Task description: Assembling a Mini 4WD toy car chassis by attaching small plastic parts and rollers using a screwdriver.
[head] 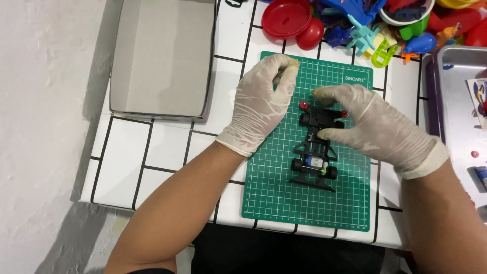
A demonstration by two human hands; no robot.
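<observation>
A black toy car chassis point(314, 147) with small red rollers at its front lies on a green cutting mat point(274, 193). My right hand point(370, 124), in a white glove, rests over the chassis front, thumb and fingers touching its top and side. My left hand point(264, 101), also gloved, lies on the mat's upper left corner, fingers curled around something small that I cannot make out, just left of the chassis.
A grey cardboard box lid point(162, 56) lies at the back left on the white tiled table point(152, 162). A heap of colourful plastic toys point(365, 23) fills the back. A metal tray point(459, 101) with small parts stands at the right.
</observation>
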